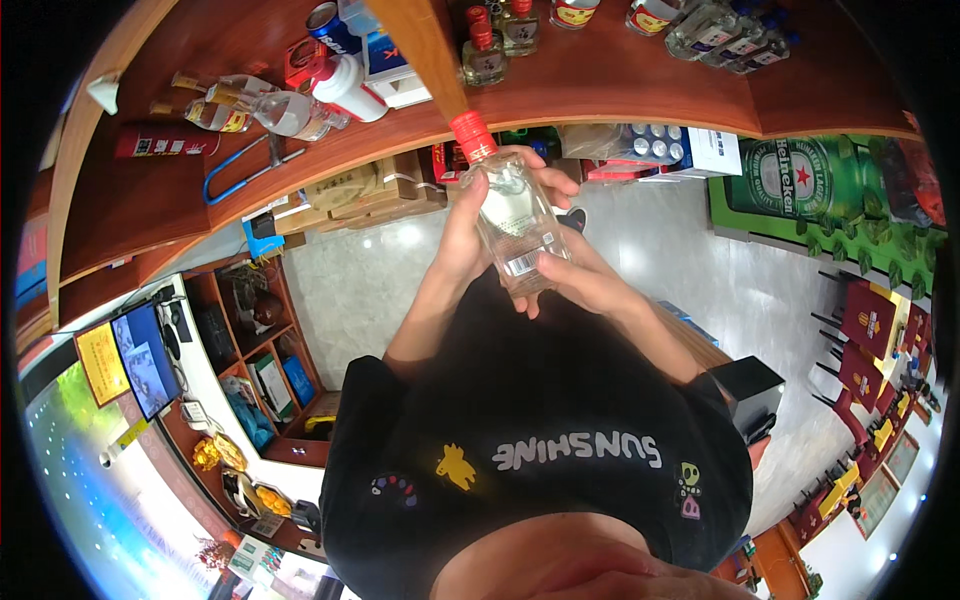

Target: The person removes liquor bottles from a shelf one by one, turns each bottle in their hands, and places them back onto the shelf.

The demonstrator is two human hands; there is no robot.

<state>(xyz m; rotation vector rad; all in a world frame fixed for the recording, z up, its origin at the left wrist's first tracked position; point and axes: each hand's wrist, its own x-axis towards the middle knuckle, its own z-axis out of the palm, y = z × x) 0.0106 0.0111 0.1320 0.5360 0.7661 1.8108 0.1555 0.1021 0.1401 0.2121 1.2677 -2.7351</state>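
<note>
Red-capped glass bottle (516, 222) sits in both hands, in front of the person's black T-shirt (560, 395), tilted so that its cap points far and slightly left and its base comes near. Left hand (463, 228) is closed round the upper body: the thumb lies along the left side toward the shoulder, while the fingers pass behind the glass and come out, bent, on the right. Right hand (588, 284) grips the lower end, its thumb laid on the face beside the barcode and its other fingers mostly hidden beneath; fingertips show just past the base. Both forearms angle inward from the near side, elbows bent and set wide apart. Just beyond the cap runs the curved front edge of the wooden shelf (610, 85), with an upright divider (428, 50) right behind it; whether cap and wood touch cannot be told. Grey floor (365, 285) spreads on either side of the arms, bounded at left by a cubbyhole cabinet (285, 352), at far left by cardboard boxes (345, 198) under the shelf, and at far right by a green display panel (815, 185).
</note>
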